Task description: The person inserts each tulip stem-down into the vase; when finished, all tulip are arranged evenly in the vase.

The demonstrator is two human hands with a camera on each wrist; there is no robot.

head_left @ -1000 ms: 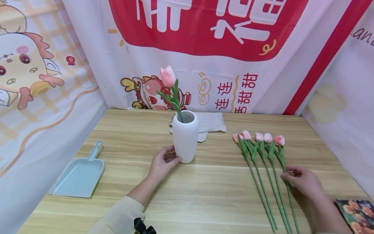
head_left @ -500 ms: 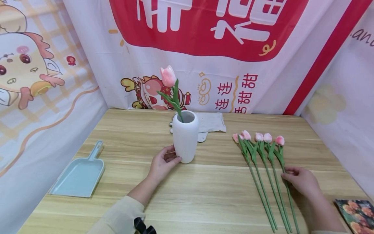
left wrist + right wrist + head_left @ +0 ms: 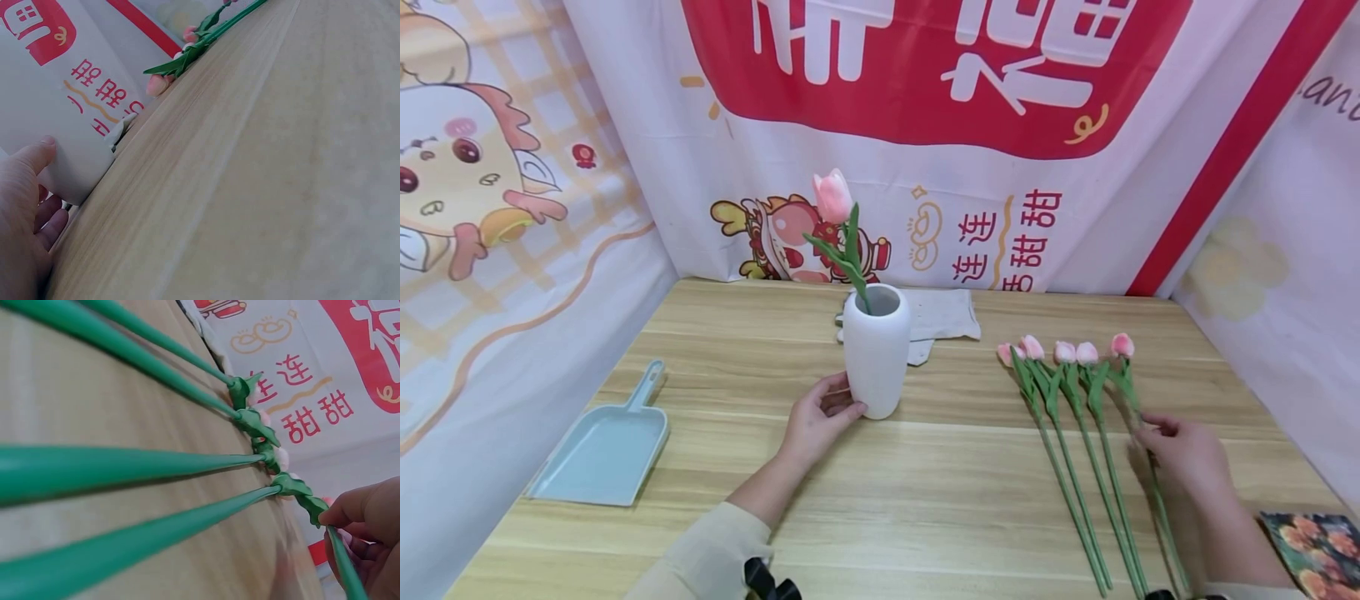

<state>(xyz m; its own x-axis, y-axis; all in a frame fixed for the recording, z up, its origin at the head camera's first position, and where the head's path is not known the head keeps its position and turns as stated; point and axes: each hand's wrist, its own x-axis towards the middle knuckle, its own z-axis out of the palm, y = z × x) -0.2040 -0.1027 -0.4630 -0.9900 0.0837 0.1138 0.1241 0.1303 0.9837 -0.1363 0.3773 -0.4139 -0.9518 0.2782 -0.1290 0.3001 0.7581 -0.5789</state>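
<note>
A white vase (image 3: 877,367) stands upright near the middle of the table, one pink tulip (image 3: 832,197) leaning in its mouth. My left hand (image 3: 820,421) holds the vase low on its left side; in the left wrist view the thumb (image 3: 39,153) lies against its wall. At the right, my right hand (image 3: 1191,458) pinches the green stem of the rightmost pink tulip (image 3: 1122,345) between thumb and fingers. That stem (image 3: 347,565) is tilted up off the table in the right wrist view. Several other tulips (image 3: 1086,354) lie side by side to its left.
Pale gloves (image 3: 943,315) lie behind the vase. A light blue dustpan (image 3: 606,450) is at the left of the wooden table (image 3: 955,508). A card with a flower picture (image 3: 1318,546) sits at the lower right. Printed cloth (image 3: 1075,217) hangs along the back.
My right hand has raised the rightmost tulip slightly and moved it right, away from the others. The left hand and the vase have stayed in place.
</note>
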